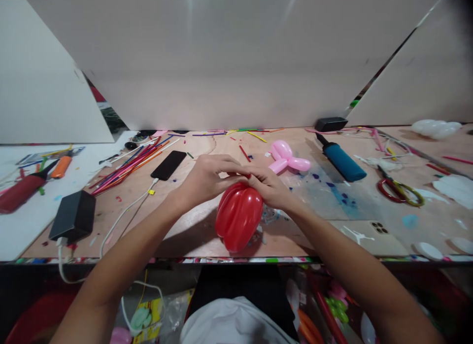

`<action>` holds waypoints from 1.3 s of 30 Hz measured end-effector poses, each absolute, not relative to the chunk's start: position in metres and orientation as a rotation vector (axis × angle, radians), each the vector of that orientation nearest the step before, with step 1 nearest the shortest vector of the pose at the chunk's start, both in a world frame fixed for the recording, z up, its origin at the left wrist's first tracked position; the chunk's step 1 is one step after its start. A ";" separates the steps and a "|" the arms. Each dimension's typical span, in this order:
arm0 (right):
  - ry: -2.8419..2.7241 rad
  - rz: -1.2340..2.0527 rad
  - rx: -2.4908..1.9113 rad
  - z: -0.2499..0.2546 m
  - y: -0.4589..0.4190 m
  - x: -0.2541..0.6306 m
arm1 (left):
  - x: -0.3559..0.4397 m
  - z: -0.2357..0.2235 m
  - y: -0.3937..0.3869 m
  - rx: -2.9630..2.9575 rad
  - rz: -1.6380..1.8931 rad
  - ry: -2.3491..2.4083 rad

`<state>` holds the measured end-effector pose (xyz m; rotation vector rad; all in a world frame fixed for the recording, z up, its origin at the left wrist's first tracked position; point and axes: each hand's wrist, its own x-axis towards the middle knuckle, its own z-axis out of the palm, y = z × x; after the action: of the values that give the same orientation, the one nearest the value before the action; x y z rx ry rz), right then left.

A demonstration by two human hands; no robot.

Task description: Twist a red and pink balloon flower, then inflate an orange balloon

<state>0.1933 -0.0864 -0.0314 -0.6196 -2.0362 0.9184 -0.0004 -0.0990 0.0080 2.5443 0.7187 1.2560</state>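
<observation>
A bundle of twisted red balloon segments (238,217) stands on the wooden table (192,235) near its front edge. My left hand (209,176) and my right hand (269,185) meet at the top of the bundle, fingers pinched together on its upper end. Both hands are closed around the red balloon's top. A small pink twisted balloon figure (286,156) lies just behind my right hand.
A black phone (169,165) on a white cable lies left of my hands, with a pile of thin uninflated balloons (125,167) and a black power bank (73,216). A blue pump (342,159), red-handled scissors (399,190) and a beige phone (373,231) lie to the right. White boards stand behind.
</observation>
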 end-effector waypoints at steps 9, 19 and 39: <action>-2.015 0.913 -0.646 -0.021 -0.096 0.196 | 0.003 0.004 -0.102 2.380 1.306 0.762; -1.988 0.761 -0.692 -0.025 -0.083 0.192 | 0.023 -0.002 -0.084 2.196 1.481 1.032; -2.083 0.662 -0.740 -0.009 -0.084 0.204 | 0.037 0.040 -0.038 1.308 1.671 0.836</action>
<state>0.2044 -0.0840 -0.0092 -0.7398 -2.0831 0.6615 0.0374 -0.0378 0.0399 1.3082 0.8358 1.6708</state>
